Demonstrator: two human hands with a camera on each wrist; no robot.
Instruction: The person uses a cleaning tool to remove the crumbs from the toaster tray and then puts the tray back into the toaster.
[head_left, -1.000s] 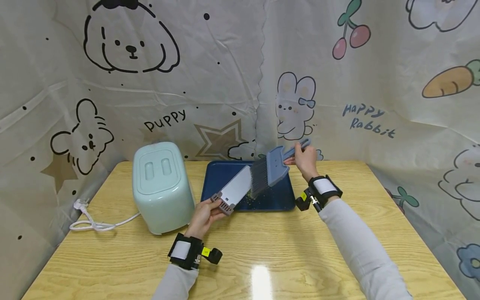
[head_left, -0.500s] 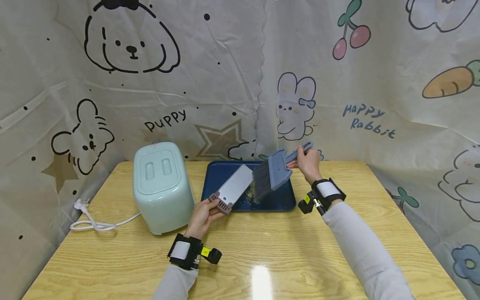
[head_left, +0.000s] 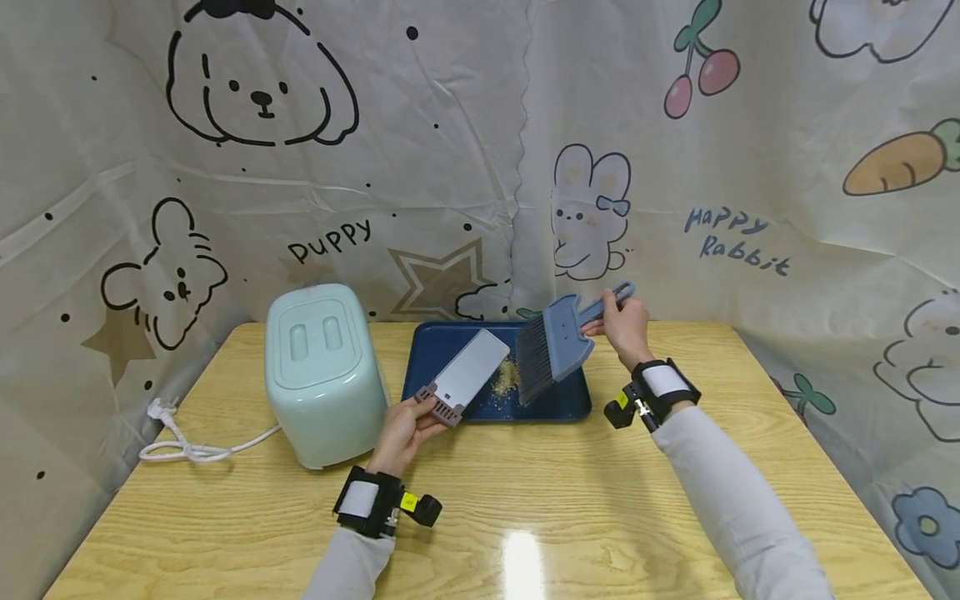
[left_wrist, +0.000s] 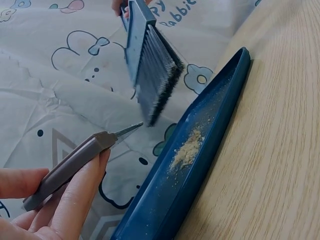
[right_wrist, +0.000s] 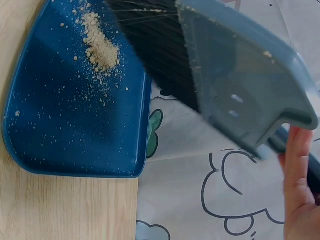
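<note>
My left hand (head_left: 401, 435) pinches the slotted grey end of a toaster crumb tray (head_left: 472, 367), its thin metal plate tilted over the left part of the dark blue tray (head_left: 561, 408). In the left wrist view, fingers and thumb hold that grey end (left_wrist: 70, 170) from opposite sides. With my right hand (head_left: 628, 327) I grip the handle of a blue hand brush (head_left: 567, 337). Its dark bristles (left_wrist: 159, 82) hang above the blue tray, apart from the metal plate. A pile of pale crumbs (right_wrist: 100, 42) lies in the tray, with finer specks scattered around it.
A mint-green toaster (head_left: 322, 400) stands left of the blue tray, close to my left hand. Its white cord (head_left: 187, 452) lies looped on the wooden table (head_left: 570, 500). A patterned cloth (head_left: 465, 108) hangs behind the table.
The brush has moved right, away from the crumb tray, along with my right hand. More of the crumb pile shows. My left hand has stayed nearly still, the plate tilting slightly.
</note>
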